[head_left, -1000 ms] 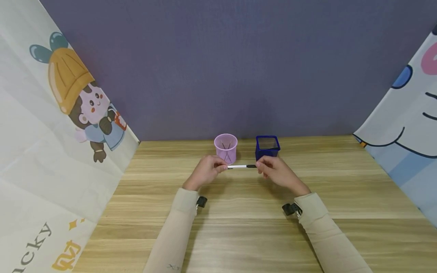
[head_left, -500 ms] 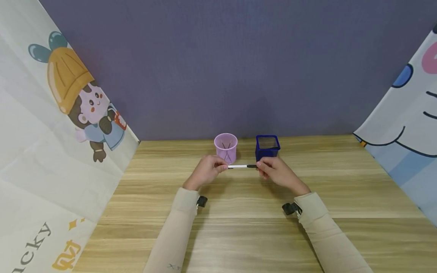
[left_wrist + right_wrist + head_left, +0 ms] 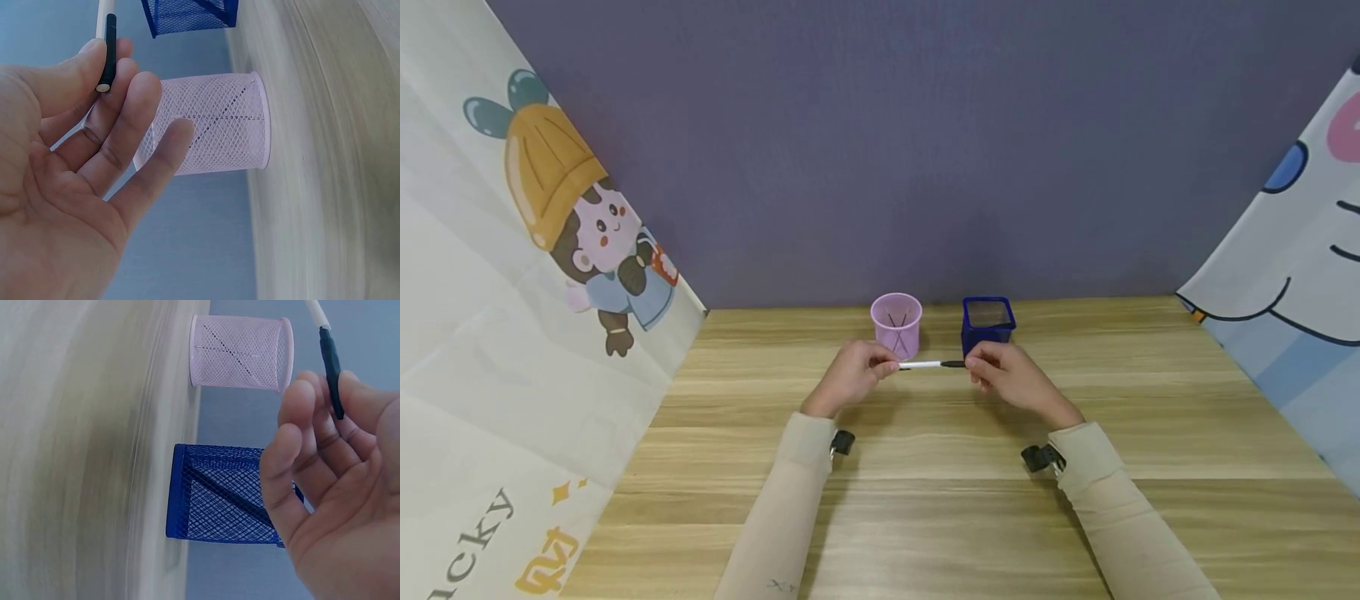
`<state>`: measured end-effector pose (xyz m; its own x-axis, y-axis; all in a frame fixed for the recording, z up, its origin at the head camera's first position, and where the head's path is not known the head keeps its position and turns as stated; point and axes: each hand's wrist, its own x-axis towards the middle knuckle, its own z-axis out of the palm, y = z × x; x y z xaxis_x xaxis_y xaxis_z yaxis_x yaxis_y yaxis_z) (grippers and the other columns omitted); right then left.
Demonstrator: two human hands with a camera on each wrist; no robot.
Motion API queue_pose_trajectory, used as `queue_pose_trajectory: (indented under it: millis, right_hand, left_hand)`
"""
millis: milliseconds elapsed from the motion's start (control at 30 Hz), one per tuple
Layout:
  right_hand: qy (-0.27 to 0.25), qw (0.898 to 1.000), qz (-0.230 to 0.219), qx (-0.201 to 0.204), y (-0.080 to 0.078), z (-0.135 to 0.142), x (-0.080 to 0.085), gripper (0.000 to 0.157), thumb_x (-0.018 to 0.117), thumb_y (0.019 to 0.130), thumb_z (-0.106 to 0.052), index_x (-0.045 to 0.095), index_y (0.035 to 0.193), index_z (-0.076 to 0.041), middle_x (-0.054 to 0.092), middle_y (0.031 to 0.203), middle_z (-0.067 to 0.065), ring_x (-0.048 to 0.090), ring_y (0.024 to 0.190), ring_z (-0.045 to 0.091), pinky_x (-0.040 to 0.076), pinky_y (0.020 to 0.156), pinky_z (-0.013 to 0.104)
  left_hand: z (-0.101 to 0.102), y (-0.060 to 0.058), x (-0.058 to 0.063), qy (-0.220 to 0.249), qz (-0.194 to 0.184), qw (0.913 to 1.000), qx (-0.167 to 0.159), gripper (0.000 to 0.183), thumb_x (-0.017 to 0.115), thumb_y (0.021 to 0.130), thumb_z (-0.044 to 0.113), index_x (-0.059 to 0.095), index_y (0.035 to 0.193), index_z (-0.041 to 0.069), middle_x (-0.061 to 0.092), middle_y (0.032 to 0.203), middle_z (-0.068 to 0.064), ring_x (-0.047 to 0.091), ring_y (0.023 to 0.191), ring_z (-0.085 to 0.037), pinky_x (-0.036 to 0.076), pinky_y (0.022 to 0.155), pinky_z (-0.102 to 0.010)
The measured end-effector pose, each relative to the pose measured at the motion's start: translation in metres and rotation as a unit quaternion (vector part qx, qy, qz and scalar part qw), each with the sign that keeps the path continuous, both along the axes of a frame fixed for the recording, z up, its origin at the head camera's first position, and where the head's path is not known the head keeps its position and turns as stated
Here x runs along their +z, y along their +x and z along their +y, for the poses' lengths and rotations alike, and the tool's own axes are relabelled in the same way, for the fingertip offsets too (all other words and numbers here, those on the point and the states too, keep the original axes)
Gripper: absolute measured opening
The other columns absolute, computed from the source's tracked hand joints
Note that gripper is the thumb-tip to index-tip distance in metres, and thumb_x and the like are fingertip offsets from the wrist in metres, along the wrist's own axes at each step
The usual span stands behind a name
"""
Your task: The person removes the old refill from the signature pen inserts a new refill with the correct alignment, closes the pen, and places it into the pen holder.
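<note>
A slim pen [image 3: 921, 364] with a white barrel and one black end is held level between both hands, above the table in front of two mesh pen holders. My left hand [image 3: 853, 375] pinches its white end between thumb and fingers; a black clip-like strip [image 3: 109, 56] lies along that end. The tapered black end [image 3: 330, 365] is pinched by my right hand [image 3: 1011, 379]. Behind the left hand stands a round pink mesh pen holder [image 3: 897, 337], with thin dark crossing lines showing through it. A square blue mesh pen holder [image 3: 983, 337] is behind the right hand.
Inside the blue holder a dark stick-like thing [image 3: 228, 494] leans diagonally. The wood-grain table [image 3: 925, 517] ends at a grey-purple back panel [image 3: 925, 150]. Printed cloths hang on the left [image 3: 475, 333] and right [image 3: 1300, 250].
Almost the same throughout. The pen and right hand have shifted very slightly, with both hands keeping their pinch on the pen; the two holders have stayed put.
</note>
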<state>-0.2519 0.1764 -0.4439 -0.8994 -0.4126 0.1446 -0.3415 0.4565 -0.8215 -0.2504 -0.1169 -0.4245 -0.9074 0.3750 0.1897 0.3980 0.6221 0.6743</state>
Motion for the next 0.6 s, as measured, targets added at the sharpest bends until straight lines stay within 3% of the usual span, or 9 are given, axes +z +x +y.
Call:
queue_pose_trajectory:
  millis: [200, 367, 600]
  right_hand:
    - [-0.009, 1.0, 0.004, 0.003, 0.0005, 0.0011, 0.0013, 0.019, 0.058, 0.105, -0.021, 0.067, 0.095, -0.008, 0.065, 0.084, 0.022, 0.064, 0.069, 0.035, 0.053, 0.058, 0.029]
    - [-0.008, 1.0, 0.006, 0.0, 0.0009, 0.0005, 0.0014, 0.018, 0.058, 0.105, -0.018, 0.066, 0.097, -0.005, 0.065, 0.082, 0.015, 0.062, 0.066, 0.027, 0.051, 0.057, 0.027]
    - [-0.008, 1.0, 0.008, -0.003, 0.001, 0.0016, 0.002, 0.018, 0.058, 0.105, -0.02, 0.067, 0.095, -0.008, 0.066, 0.083, 0.017, 0.064, 0.068, 0.031, 0.056, 0.059, 0.036]
  left_hand:
    - [-0.0005, 0.0001, -0.0001, -0.003, -0.013, 0.9999, 0.007, 0.01, 0.072, 0.095, 0.015, 0.079, 0.099, 0.009, 0.076, 0.096, -0.005, 0.062, 0.083, -0.013, 0.055, 0.076, -0.028]
    - [-0.0003, -0.0002, -0.0007, -0.002, -0.01, 0.9999, 0.005, 0.011, 0.072, 0.095, 0.015, 0.079, 0.099, 0.007, 0.075, 0.095, -0.005, 0.061, 0.081, -0.013, 0.054, 0.075, -0.027]
    - [-0.0003, -0.0004, 0.0, -0.002, -0.007, 1.0, 0.004, 0.01, 0.072, 0.095, 0.014, 0.079, 0.099, 0.007, 0.075, 0.096, -0.005, 0.061, 0.082, -0.013, 0.054, 0.076, -0.028]
